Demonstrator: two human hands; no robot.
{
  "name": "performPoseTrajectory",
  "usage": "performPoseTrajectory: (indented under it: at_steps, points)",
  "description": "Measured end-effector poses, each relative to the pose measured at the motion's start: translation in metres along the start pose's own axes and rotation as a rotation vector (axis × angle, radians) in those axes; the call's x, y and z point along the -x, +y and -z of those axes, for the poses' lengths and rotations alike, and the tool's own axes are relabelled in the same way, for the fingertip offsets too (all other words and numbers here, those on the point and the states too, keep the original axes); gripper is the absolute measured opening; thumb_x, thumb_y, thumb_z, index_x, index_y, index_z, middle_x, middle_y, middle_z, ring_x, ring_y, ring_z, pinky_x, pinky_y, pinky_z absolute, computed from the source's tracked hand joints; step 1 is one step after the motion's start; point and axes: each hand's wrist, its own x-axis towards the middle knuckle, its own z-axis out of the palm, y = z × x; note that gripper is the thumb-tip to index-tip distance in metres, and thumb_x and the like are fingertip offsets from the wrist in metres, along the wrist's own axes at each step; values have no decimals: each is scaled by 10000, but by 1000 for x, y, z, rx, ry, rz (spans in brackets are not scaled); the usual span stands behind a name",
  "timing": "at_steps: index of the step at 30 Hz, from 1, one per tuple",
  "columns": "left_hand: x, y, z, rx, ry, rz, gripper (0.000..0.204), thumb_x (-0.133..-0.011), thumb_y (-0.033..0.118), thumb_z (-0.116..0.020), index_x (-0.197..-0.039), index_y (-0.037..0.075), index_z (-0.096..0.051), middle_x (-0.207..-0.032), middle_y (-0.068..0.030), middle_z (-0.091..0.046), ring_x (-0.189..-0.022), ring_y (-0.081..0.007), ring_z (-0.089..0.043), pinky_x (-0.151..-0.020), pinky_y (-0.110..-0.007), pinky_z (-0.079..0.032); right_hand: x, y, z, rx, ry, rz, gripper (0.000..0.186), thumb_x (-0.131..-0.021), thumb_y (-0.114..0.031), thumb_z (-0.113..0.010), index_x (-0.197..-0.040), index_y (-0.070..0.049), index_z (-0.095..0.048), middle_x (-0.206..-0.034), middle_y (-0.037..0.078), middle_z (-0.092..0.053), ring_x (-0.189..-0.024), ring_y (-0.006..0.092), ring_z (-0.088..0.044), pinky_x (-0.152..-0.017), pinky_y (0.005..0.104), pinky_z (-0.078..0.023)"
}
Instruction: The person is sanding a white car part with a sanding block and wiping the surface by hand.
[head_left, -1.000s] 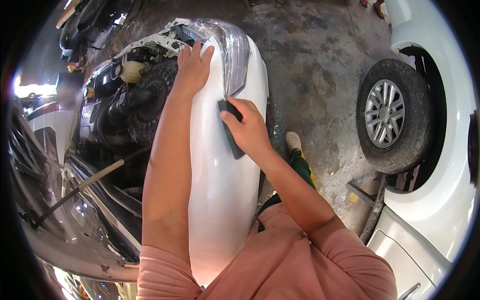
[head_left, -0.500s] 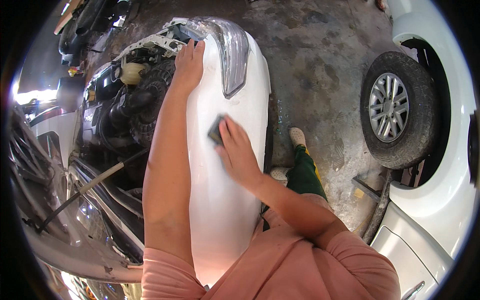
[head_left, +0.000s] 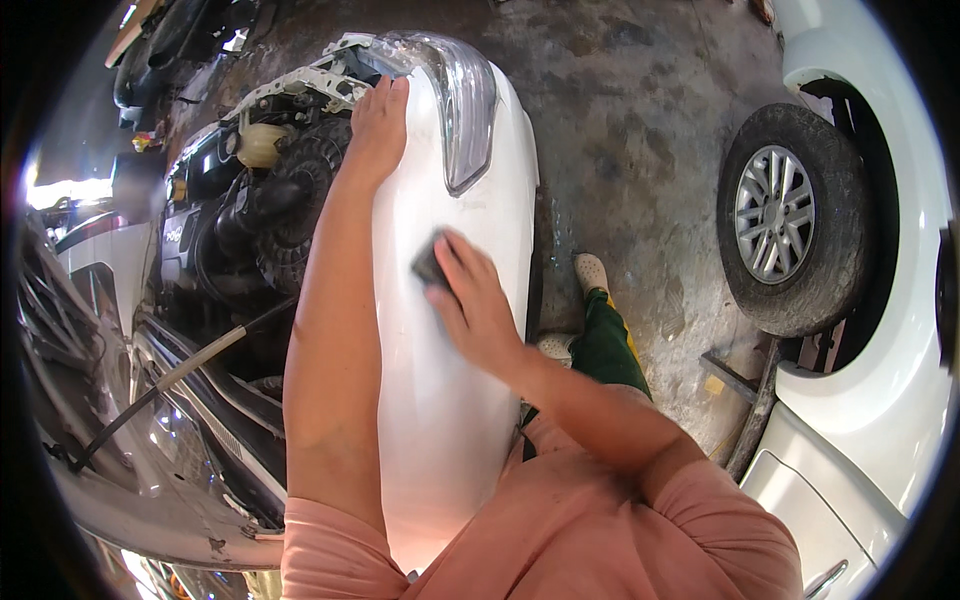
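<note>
The person wears a salmon-pink shirt (head_left: 590, 540), softly creased, at six o'clock, its short sleeves (head_left: 730, 515) at seven and between four and five. The hands (head_left: 380, 130) and forearms (head_left: 340, 320) are bare. Toward four o'clock show dark green trousers (head_left: 605, 345) with a yellow side stripe (head_left: 632, 348); near three, pale cream, perforated clogs (head_left: 590, 272).

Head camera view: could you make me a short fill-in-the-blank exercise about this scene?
The hand holding the dark block is the person's ____ one.
The left hand rests on the fender, which is coloured ____.
The trousers are mainly dark ____.

Missing words: right; white; green.
</note>
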Motion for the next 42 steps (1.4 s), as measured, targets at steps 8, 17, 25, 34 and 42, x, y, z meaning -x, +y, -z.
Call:
performPoseTrajectory:
  at_steps: [8, 17, 25, 34, 42]
  points:
    - [-9, -13, -7, 58, 21, 80, 777, -1079, 558, -223, -1535, -51, -381, -1613, -254, -348, -1523, -415, -246, -1261, -465, -141, 6, -14, 2, -41, -36, -49, 554, -937, -117, -679, -1435, 54, -504, -1473, 288, -482, -1317, 463, -487, -1131, 490, -384]
    - [-10, -22, -3, 70, 38, 62, 748, -1083, 543, -226, -1537, -26, -396, -1603, -250, -367, -1511, -417, -269, -1257, -468, -152, -33, 0, -8, -69, 9, -73, 537, -945, -120, -669, -1436, 36, -518, -1484, 267, -482, -1335, 444, -482, -1139, 481, -377]
    - [-9, -14, -4, 57, 32, 86, 765, -1082, 546, -226, -1546, -46, -366, -1623, -259, -326, -1533, -418, -218, -1266, -463, -131, -69, 13, -6, -58, 69, -12, 498, -961, -138, -638, -1421, 22, -532, -1449, 281, -511, -1325, 440, -492, -1126, 487, -387]
    - [-10, -21, -7, 34, 36, 97, 761, -1079, 559, -229, -1552, -19, -375, -1629, -249, -321, -1537, -411, -209, -1263, -469, -132, -39, 3, -9, 31, 111, -3, 497, -937, -144, -674, -1381, 43, -555, -1422, 271, -525, -1249, 442, -524, -1073, 487, -427]
    - [-9, -21, -7, 32, 24, 85, 773, -1076, 568, -239, -1554, -25, -369, -1630, -240, -326, -1539, -407, -209, -1265, -464, -129, -13, -12, -5, -61, 84, -144, 495, -937, -151, -679, -1369, 58, -556, -1403, 283, -527, -1249, 450, -515, -1083, 490, -415]
